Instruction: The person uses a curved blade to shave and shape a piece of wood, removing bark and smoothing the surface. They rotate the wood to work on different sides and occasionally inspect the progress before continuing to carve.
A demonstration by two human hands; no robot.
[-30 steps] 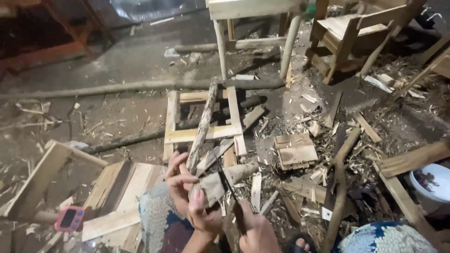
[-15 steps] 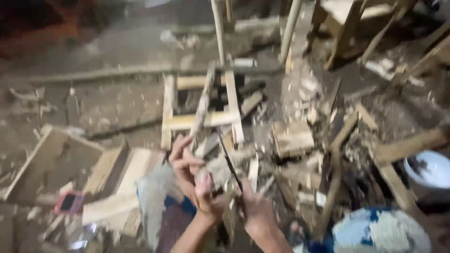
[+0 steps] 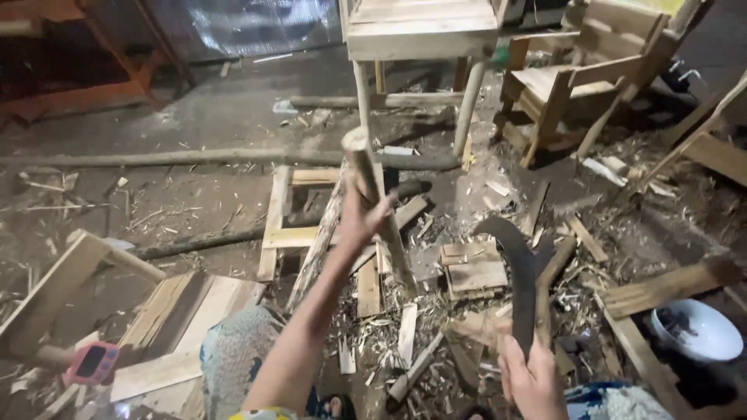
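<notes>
Left hand (image 3: 359, 220) around wooden pole (image 3: 380, 210) (upright), right hand (image 3: 533, 381) gripping curved blade (image 3: 520, 280)

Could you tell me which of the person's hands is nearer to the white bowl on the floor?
Right. The right hand, gripping a curved blade, is just left of the white bowl; the left hand holds a stick farther away.

A rough woodworking workshop: wood shavings (image 3: 436, 327) litter the floor (everywhere), beside unfinished wooden chairs (image 3: 576, 78).
</notes>
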